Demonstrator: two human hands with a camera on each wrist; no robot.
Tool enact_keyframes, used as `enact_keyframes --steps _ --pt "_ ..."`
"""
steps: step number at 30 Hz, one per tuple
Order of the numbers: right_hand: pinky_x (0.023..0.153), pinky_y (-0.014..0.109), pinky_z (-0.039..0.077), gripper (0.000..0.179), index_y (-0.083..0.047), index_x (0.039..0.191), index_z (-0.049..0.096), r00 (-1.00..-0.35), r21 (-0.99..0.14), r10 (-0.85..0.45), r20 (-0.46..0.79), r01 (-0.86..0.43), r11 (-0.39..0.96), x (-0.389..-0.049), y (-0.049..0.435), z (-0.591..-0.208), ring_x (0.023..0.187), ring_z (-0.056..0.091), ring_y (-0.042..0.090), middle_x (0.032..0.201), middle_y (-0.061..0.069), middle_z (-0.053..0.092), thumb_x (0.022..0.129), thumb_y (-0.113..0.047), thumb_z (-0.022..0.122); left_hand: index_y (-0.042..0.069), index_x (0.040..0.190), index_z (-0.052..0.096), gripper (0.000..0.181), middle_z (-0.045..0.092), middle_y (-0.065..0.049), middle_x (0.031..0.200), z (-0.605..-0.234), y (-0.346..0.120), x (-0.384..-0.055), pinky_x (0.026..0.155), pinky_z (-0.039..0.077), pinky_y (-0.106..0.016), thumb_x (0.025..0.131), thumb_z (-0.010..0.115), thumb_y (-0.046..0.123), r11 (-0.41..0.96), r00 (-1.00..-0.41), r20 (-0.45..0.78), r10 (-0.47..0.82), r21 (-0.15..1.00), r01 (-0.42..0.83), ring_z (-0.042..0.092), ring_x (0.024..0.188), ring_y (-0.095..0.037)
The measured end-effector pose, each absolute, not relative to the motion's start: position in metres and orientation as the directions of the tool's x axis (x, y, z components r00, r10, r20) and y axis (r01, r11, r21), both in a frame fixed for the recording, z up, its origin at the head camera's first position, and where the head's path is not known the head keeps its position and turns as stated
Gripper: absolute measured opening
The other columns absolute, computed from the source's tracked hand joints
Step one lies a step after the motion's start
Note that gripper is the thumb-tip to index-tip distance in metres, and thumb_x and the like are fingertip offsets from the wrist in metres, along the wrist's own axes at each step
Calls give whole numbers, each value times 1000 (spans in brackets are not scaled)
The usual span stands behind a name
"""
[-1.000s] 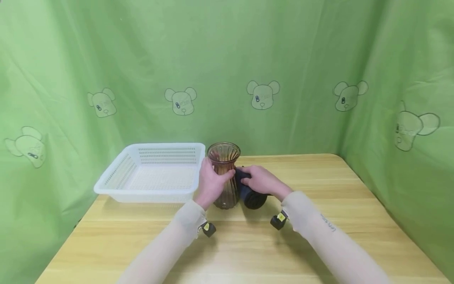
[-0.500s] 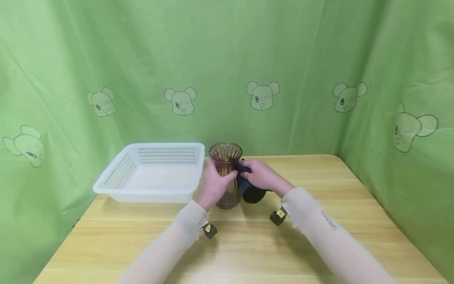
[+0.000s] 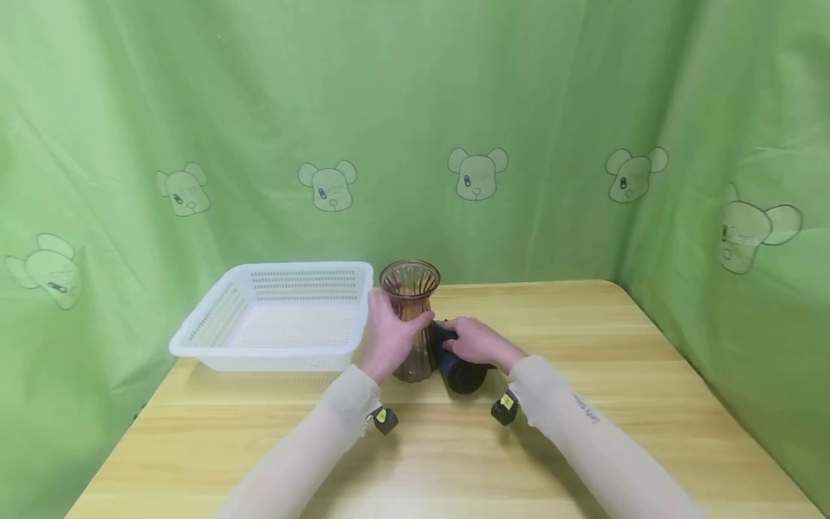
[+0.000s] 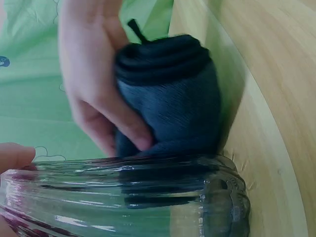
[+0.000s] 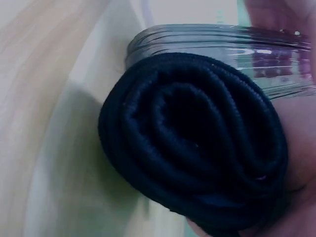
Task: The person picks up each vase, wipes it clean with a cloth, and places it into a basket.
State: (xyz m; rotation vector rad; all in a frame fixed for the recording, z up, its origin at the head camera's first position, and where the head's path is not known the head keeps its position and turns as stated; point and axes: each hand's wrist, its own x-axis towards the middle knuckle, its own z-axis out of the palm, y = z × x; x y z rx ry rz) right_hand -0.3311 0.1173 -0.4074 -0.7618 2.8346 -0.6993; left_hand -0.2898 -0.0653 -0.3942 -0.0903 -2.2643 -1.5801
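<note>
A tall ribbed glass vase (image 3: 421, 357), amber-tinted with a flared rim, stands upright on the table. My left hand (image 3: 389, 336) grips it below the rim, thumb across the near side. Just right of it lies a rolled dark navy cloth (image 3: 462, 373), tilted, its coiled end toward me. My right hand (image 3: 478, 341) holds the roll from above near its far end. In the left wrist view, the roll (image 4: 168, 106) has a short black tab and sits against the vase (image 4: 98, 197). The right wrist view is filled by the roll's spiral end (image 5: 197, 133).
A white perforated plastic basket (image 3: 259, 352) stands left of the vase, close to my left hand. Green curtains (image 3: 402, 94) with mouse-head drawings hang behind and beside the wooden table (image 3: 583, 404).
The rolled cloth and my right hand rose slightly beside the vase, then came down and nearer to me. The vase shifted a little right and back, still in my left hand's grip.
</note>
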Motion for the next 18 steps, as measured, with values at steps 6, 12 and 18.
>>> enact_keyframes --steps 6,12,18 --pt "93 48 54 47 -9 145 54 -858 -483 -509 73 -477 735 -326 116 -380 103 65 28 133 24 63 98 -15 61 10 142 41 78 53 -8 134 -396 -69 -292 114 43 -42 77 83 24 412 -911 380 -161 865 288 55 127 -24" --pt "94 49 53 45 -6 143 55 -864 -501 -477 162 -488 714 -320 113 -348 109 64 32 136 22 62 100 -17 60 11 143 39 80 57 -9 136 -393 -70 -292 116 41 -43 76 81 23 425 -920 366 -141 861 278 54 129 -24" --pt "94 49 53 44 -3 141 57 -852 -483 -494 172 -510 712 -319 109 -346 111 64 33 135 23 62 99 -15 60 14 142 38 75 58 -8 134 -393 -71 -290 116 41 -44 78 77 24 399 -933 334 -131 880 259 55 129 -24"
